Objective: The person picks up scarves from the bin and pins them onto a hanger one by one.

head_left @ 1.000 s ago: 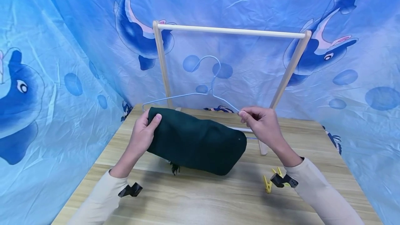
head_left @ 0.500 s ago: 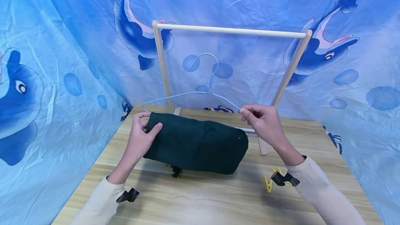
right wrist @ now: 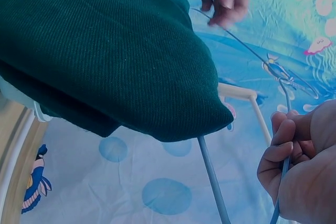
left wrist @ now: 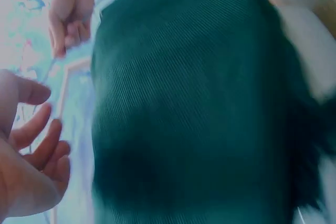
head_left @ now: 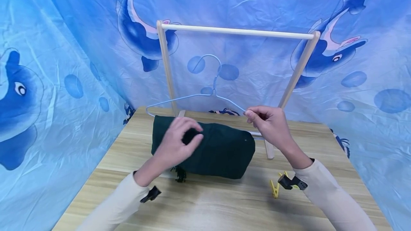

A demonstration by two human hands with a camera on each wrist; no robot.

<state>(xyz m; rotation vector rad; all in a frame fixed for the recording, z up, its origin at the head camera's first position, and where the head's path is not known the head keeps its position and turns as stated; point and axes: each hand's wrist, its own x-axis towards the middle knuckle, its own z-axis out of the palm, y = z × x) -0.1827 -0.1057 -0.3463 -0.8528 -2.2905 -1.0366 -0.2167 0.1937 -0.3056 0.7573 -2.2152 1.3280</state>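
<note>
My right hand pinches the right shoulder of a light blue wire hanger, which stands hook up. Folded over the hanger's lower bar is a dark green scarf with a black-looking fringe below it. In the right wrist view the bar emerges from under the scarf, and the wire passes through my curled right fingers. My left hand is in front of the scarf's left half, slightly blurred, its fingers loosely bent. The left wrist view shows that hand apart from the cloth, holding nothing.
Behind the hanger stands a rack with wooden posts and a white rail across the top. Yellow clothespins lie on the wooden table under my right wrist. A blue dolphin-print curtain encloses the table.
My left hand has let go of the scarf's left edge and moved right, across its front. The hanger has shifted slightly left; my right hand keeps its grip.
</note>
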